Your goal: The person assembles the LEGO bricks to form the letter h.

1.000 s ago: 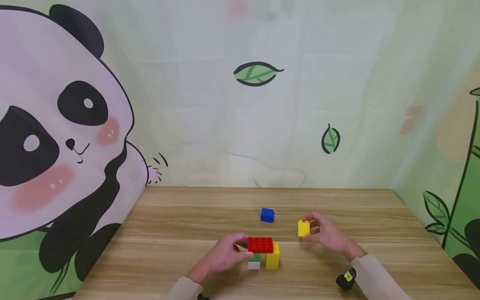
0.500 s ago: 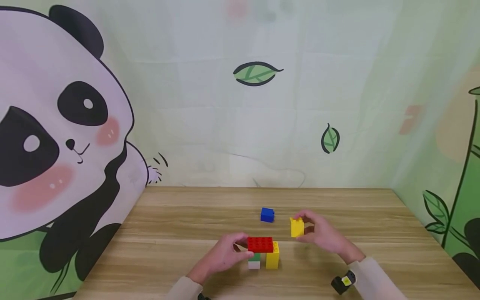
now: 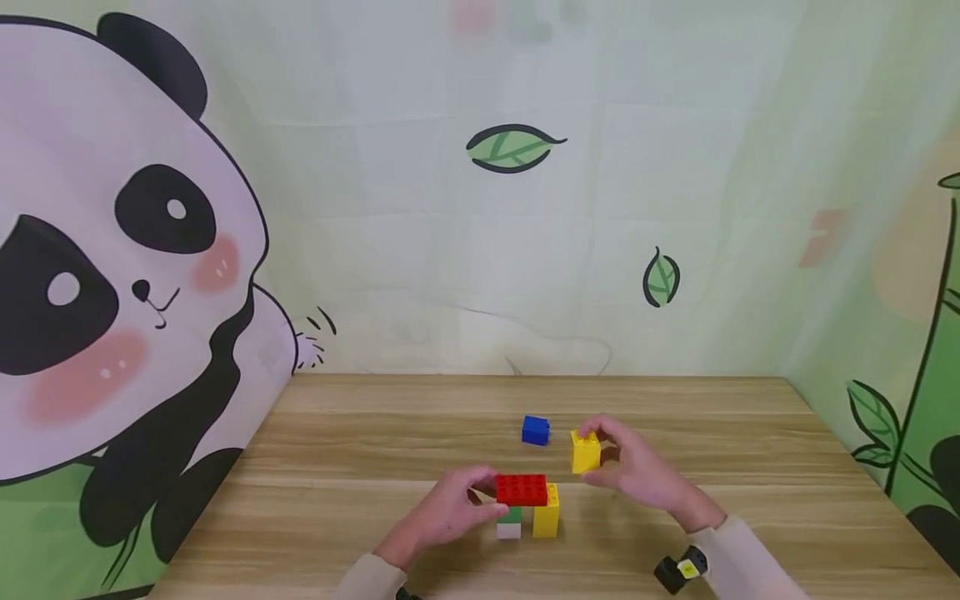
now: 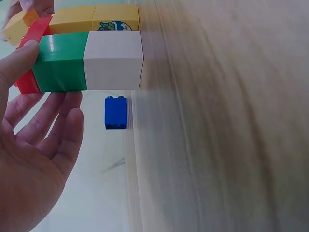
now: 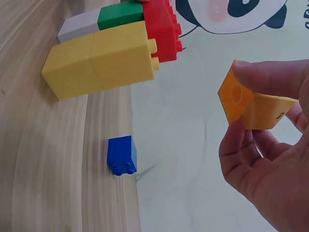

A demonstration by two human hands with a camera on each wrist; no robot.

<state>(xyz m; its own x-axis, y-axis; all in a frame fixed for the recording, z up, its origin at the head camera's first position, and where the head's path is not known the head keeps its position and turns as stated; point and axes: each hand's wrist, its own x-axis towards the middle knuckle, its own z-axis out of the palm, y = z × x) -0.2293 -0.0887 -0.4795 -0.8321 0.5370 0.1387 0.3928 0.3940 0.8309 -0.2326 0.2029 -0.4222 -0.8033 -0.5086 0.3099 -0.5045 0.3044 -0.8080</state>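
Two hands are working in the head view: the left hand [image 3: 450, 507] is pinching the red brick [image 3: 522, 490] atop the green block [image 3: 513, 516] and white block [image 3: 509, 531], apparently steadying it beside the yellow stack [image 3: 546, 515], while the right hand [image 3: 643, 473] is holding the yellow block [image 3: 585, 454] aloft, near the blue brick [image 3: 535, 430]. In the left wrist view, thumb and fingers are spanning just the red brick's thickness. In the right wrist view, they are pinching the yellow block, seemingly leaving its hollow underside free.

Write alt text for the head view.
Right hand holds a yellow block above a wooden table. Left hand grips a red block lying across a green-and-white stack and a yellow stack; a blue block sits farther back.
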